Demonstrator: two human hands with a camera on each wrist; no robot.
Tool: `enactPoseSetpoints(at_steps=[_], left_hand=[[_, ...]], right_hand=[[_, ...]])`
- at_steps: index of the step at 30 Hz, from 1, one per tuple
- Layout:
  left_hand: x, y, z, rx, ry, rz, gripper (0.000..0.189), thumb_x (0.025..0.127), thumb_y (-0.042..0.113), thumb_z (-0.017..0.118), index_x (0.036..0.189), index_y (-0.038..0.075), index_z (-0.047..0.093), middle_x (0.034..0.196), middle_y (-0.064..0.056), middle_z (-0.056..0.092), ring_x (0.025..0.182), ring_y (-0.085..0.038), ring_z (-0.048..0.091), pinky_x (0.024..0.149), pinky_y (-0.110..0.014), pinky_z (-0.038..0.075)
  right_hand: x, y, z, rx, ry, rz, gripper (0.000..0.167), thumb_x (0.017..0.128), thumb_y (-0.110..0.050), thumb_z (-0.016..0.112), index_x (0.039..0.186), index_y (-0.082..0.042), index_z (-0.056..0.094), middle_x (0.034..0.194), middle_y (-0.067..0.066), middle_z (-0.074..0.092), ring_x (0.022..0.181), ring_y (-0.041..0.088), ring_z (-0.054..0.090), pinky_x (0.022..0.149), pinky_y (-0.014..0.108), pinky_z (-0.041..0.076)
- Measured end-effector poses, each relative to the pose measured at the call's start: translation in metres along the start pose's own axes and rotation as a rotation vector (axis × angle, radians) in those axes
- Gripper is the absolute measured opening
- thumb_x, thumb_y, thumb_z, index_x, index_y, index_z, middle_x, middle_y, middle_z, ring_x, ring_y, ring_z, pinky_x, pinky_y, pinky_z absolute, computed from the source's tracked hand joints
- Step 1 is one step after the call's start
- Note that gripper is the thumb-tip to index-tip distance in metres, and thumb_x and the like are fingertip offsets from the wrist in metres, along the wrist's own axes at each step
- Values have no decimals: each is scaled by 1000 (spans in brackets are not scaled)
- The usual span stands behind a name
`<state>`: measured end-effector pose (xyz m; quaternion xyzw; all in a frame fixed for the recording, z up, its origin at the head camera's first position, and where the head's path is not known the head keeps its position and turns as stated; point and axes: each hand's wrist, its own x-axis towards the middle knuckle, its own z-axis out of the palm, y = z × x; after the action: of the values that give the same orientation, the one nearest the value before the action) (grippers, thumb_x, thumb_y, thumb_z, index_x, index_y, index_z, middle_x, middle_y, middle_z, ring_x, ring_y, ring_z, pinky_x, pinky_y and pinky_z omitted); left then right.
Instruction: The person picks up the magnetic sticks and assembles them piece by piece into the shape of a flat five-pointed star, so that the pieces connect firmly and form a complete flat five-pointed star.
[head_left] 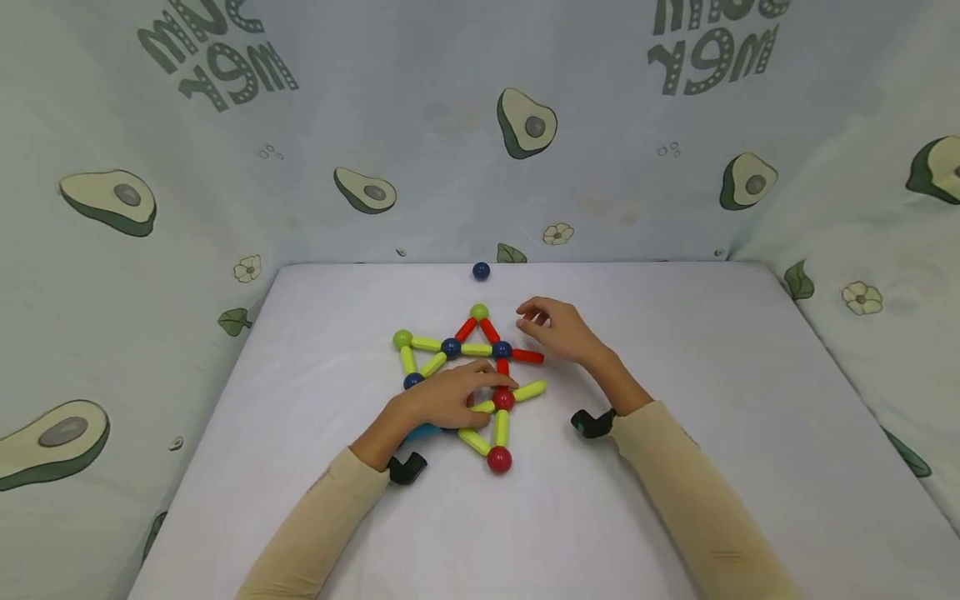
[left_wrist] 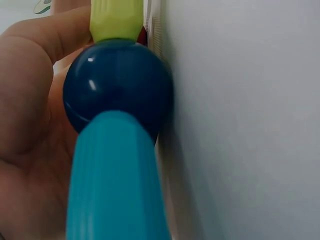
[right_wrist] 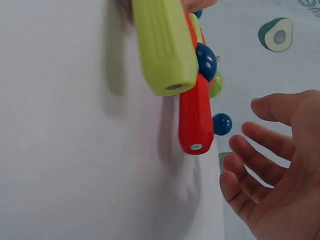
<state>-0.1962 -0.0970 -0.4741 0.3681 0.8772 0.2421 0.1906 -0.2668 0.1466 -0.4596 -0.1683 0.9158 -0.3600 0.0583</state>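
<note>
Magnetic rods and balls form a flat star-like frame on the table. My left hand (head_left: 450, 397) lies over its lower left side, thumb and forefinger around a yellow-green rod (head_left: 482, 407) beside a red ball (head_left: 504, 400). In the left wrist view, a blue ball (left_wrist: 118, 90) joining a turquoise rod (left_wrist: 116, 180) sits close to the palm. My right hand (head_left: 561, 333) hovers right of the frame, fingers loosely bent, holding nothing. Nearest to it are a free-ended red rod (head_left: 528, 357) and another yellow-green rod (head_left: 530, 391). The left hand hides part of the frame.
A loose dark blue ball (head_left: 481, 271) rests near the back edge of the white table (head_left: 675, 500). Behind hangs an avocado-print cloth (head_left: 450, 100). A lower red ball (head_left: 499, 460) marks the frame's near corner; a green ball (head_left: 479, 312) tops the far one.
</note>
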Motion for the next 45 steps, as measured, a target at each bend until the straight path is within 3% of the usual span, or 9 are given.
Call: enactPoseSetpoints(at_steps=[7,12,15,19,23,27,33,39,45], left_hand=[[-2,2,3,-27,-16,-16,56,93,28,73,147,32,55,125,1,52,83,-9,58,73,-21,51],[-1,-2,2,-28,0,-3,56,94,29,73,148,32,54,124,3,52,82,-7,57,72,-20,51],[0,-4,1,-24,9,14,57,94,29,73,148,32,54,124,3,52,79,-7,57,72,-20,52],[0,-4,0,-20,5,25,57,94,29,73,148,32,54,123,4,52,77,-6,56,71,-20,51],[0,-3,0,-30,-4,21,57,95,29,73,148,32,54,124,3,53,76,-6,56,71,-20,50],[0,-1,-1,-24,-3,22,56,95,30,73,148,32,54,123,3,52,77,-6,55,71,-20,50],[2,0,1,-1,17,44,55,94,31,73,147,31,55,124,1,54,80,-6,55,73,-20,50],[3,2,3,16,26,18,55,93,30,72,146,33,56,120,3,55,79,-8,56,71,-21,50],[5,5,5,48,17,-8,59,93,26,69,149,34,53,105,5,56,76,-9,54,67,-23,46]], right_hand=[[47,-10,2,-6,-82,4,43,103,-25,61,141,-5,56,138,16,59,122,33,57,99,46,54],[79,-15,11,-25,-96,-12,51,103,-17,58,150,-5,45,156,20,39,131,38,52,109,50,48],[93,-17,17,-34,-84,-18,57,103,-15,58,155,-5,38,164,19,27,137,39,49,114,49,44],[105,-18,23,-73,-92,-43,63,102,-12,54,161,-8,30,170,15,18,152,37,33,122,50,34],[111,-20,24,-160,-156,-66,58,103,-15,53,159,-10,38,170,13,23,157,35,25,126,52,25],[108,-22,22,-190,-144,-29,45,102,-15,56,147,-6,52,159,19,40,149,37,38,124,51,29],[91,-8,12,-153,-95,55,38,101,-16,59,138,-8,57,147,21,52,137,38,48,117,52,40],[55,8,-6,-71,-75,69,39,100,-17,64,138,-10,57,142,21,57,122,38,59,106,50,51],[5,24,-19,-35,-65,29,40,99,-16,68,138,-9,58,138,19,61,114,35,64,100,49,54]])
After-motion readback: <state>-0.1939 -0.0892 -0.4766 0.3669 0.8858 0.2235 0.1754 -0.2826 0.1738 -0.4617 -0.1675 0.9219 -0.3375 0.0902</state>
